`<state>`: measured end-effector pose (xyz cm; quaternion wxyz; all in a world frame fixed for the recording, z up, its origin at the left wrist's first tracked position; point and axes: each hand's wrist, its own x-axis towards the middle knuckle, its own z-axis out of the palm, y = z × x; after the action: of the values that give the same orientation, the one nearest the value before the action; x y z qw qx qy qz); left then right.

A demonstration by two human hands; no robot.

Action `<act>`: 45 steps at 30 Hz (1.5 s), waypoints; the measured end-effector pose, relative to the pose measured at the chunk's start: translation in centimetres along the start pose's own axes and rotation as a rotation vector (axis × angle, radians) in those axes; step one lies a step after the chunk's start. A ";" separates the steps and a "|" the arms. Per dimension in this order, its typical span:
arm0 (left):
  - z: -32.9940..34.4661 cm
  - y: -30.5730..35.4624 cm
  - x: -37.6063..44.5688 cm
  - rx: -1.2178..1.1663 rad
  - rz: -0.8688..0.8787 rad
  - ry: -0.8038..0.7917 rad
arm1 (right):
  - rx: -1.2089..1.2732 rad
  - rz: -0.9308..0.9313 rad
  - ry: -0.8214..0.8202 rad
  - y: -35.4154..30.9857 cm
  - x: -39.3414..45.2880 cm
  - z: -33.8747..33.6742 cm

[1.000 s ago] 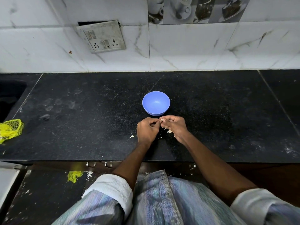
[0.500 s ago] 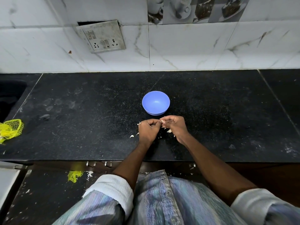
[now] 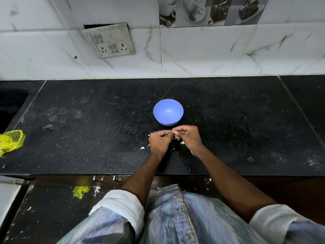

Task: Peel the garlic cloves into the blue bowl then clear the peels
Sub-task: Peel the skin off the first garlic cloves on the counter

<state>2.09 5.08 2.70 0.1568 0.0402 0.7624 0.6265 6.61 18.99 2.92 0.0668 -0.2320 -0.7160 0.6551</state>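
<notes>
A blue bowl [image 3: 168, 111] stands on the black counter, and its inside looks empty. Just in front of it my left hand [image 3: 159, 142] and my right hand [image 3: 189, 137] meet with curled fingers. Between their fingertips they pinch a small pale garlic clove [image 3: 174, 132], mostly hidden by the fingers. Bits of white garlic peel [image 3: 182, 142] lie on the counter under and beside the hands, with one larger piece [image 3: 142, 148] to the left.
A yellow net bag [image 3: 11, 140] lies at the counter's left edge, next to a dark sink [image 3: 10, 104]. The black counter [image 3: 88, 129] ends at a tiled wall with a socket plate [image 3: 110, 40]. A yellow net scrap [image 3: 80, 191] lies on the floor below.
Both hands stay in front of the bowl and have shifted only slightly, fingers working at the clove. The bowl has not moved.
</notes>
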 end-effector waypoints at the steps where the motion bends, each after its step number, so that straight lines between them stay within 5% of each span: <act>1: 0.0 0.0 0.0 -0.004 -0.001 -0.003 | -0.005 0.001 0.005 0.0 0.0 0.0; 35: 0.0 0.4 -0.4 0.018 -0.004 0.027 | 0.007 0.079 -0.017 -1.0 -0.9 -0.3; 45: 0.2 0.2 0.1 -0.096 -0.050 -0.016 | 0.322 0.229 -0.071 -1.1 -0.8 -0.4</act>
<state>2.00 5.38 2.82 0.1801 0.0186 0.7311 0.6578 7.20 18.95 4.21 0.0028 -0.2750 -0.5729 0.7721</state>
